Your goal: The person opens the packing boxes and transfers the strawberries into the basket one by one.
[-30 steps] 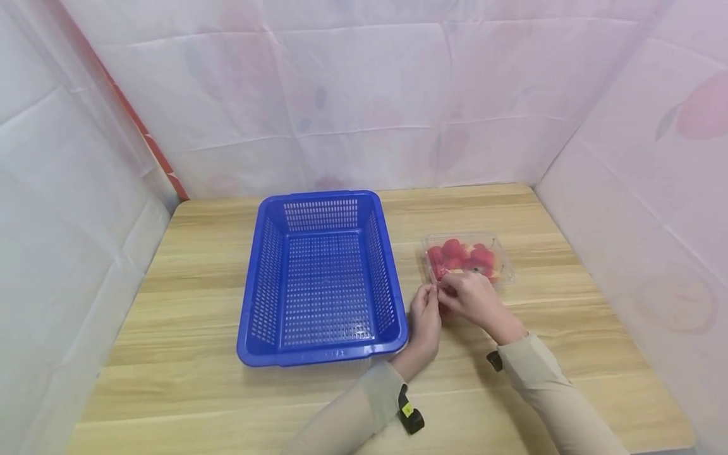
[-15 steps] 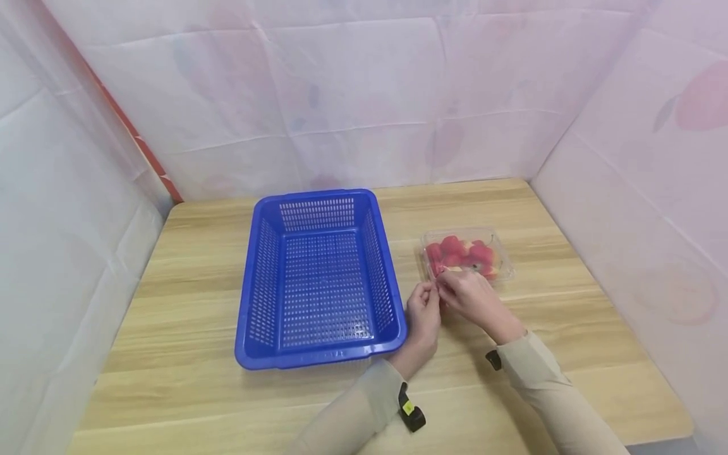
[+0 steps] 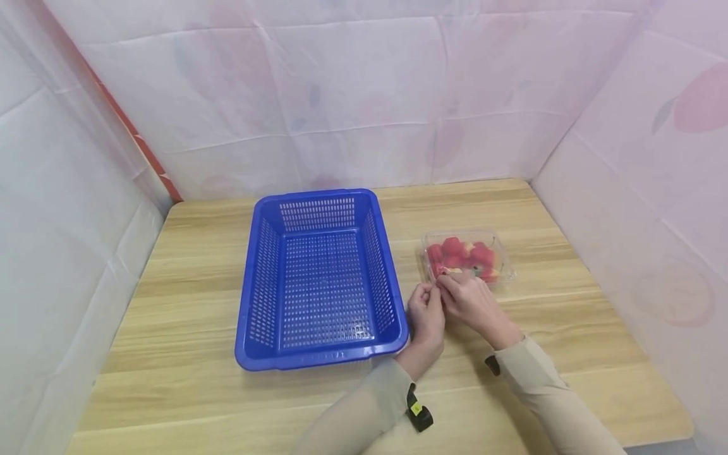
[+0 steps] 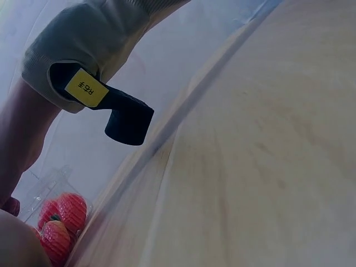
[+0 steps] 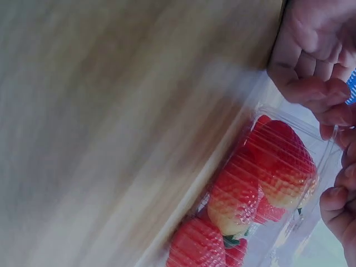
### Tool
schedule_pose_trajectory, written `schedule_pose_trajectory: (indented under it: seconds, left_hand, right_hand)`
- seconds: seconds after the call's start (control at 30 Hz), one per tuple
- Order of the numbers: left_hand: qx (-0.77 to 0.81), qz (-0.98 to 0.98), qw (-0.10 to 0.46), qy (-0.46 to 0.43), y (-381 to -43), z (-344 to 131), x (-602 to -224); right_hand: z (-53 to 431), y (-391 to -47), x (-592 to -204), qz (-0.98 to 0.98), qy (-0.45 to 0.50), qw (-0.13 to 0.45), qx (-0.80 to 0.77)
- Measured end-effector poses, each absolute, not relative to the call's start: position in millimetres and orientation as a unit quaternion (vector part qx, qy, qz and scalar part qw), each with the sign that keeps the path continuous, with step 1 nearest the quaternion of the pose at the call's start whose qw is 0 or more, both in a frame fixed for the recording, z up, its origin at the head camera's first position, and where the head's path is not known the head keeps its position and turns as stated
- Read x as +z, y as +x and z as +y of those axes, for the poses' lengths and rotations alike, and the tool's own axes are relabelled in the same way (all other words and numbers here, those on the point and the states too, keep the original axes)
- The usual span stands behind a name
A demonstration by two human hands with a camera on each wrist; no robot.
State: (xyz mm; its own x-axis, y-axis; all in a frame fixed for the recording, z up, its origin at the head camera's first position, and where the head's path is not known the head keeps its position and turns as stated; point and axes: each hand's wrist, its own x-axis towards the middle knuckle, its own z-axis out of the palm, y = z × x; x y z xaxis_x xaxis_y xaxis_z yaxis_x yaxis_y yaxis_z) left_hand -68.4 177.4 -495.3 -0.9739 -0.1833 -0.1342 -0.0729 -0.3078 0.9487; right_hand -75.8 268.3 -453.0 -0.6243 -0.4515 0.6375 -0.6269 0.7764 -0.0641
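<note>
A clear plastic clamshell box (image 3: pixel 503 260) of red strawberries (image 5: pixel 236 189) sits on the table, right of a blue basket (image 3: pixel 322 356). At its near left corner my left hand (image 3: pixel 428 319) pinches the rim with curled fingers. My right hand (image 3: pixel 472 304) is bent over the same corner, its fingertips pinching the lid edge close to the left fingertips. In the right wrist view the fingers of both hands meet at the box edge, and the exact grip is partly cut off. The left wrist view catches only part of the box (image 4: pixel 47 192) and the right forearm.
The blue basket has slotted walls and stands close to my left hand and wrist. A wood-patterned table (image 3: pixel 188 303) lies beneath everything. Pale printed sheets (image 3: pixel 364 88) enclose the back and both sides. Each wrist wears a black strap (image 3: pixel 419 414).
My left wrist and forearm have shifted slightly right. Both hands stay at the same box corner, with small finger movements. The basket and box have hardly moved.
</note>
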Motion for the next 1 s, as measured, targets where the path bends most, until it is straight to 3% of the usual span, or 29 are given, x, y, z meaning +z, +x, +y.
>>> schedule_pose_trajectory:
  seconds: [0.43,0.73,1.0]
  left_hand:
    - [-0.815,-0.566,0.040,0.120,-66.3,186.2,-499.3]
    - [-0.814,-0.571,0.032,0.103,-64.5,184.8,-504.5]
    - [-0.819,-0.566,0.010,0.100,-62.2,185.1,-505.6]
  right_hand:
    - [267.1,-85.5,-413.4,-0.867,0.263,0.394,0.153]
    - [265.2,-111.6,-383.0,-0.875,0.261,0.388,0.123]
    - [265.1,-156.4,-361.7,-0.883,0.243,0.384,0.114]
